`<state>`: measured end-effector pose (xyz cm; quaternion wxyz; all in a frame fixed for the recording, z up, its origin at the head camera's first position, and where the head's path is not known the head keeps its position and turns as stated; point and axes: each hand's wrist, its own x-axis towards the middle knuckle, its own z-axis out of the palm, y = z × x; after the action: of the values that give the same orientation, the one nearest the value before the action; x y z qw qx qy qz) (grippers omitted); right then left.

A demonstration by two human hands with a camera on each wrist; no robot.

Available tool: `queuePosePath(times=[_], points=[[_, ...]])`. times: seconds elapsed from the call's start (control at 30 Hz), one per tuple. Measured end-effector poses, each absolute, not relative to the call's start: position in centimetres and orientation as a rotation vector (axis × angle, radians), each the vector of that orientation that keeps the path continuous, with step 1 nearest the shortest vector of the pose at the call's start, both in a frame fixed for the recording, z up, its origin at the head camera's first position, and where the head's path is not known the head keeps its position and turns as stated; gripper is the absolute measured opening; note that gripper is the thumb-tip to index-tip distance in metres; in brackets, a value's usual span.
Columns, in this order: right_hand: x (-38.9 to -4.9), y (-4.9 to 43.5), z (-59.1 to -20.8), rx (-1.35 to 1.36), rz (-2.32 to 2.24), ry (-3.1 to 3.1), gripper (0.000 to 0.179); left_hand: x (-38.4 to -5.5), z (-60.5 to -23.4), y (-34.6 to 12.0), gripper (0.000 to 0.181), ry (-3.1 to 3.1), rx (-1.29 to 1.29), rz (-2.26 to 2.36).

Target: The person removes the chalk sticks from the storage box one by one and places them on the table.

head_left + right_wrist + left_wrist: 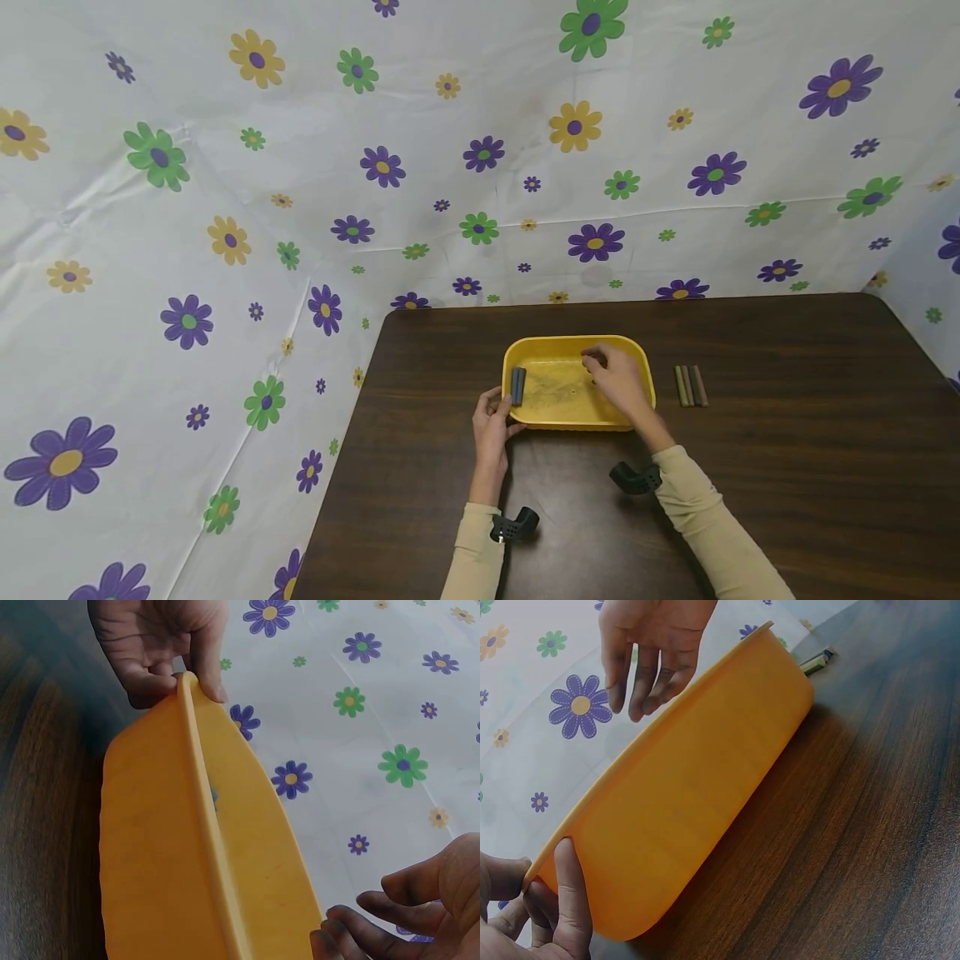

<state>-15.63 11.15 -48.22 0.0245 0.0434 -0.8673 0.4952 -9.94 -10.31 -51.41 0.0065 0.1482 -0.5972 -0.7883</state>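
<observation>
A yellow plastic tray lies on the dark table. My left hand grips its near left corner; in the left wrist view, the thumb and fingers of the left hand pinch the rim. Inside the tray, against its left wall, are dark blue-grey chalk-like sticks, side by side. Over the tray's right half hovers my right hand, fingers loosely bent. The right wrist view shows nothing between the fingers of the right hand, and only a bit of blue stick inside the tray.
To the right of the tray, several greenish, brown and mauve chalk-like sticks lie in a row on the wood-grained table. A white flower-print sheet hangs behind the table and along its left side.
</observation>
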Motion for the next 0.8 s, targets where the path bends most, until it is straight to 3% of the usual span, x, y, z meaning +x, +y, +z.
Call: queuePosePath(times=[0.8], points=[[-16.0, 8.4, -48.8, 0.087, 1.695, -2.629, 0.037, -9.8, -51.2, -10.2, 0.037, -1.887, 0.439, -2.431]])
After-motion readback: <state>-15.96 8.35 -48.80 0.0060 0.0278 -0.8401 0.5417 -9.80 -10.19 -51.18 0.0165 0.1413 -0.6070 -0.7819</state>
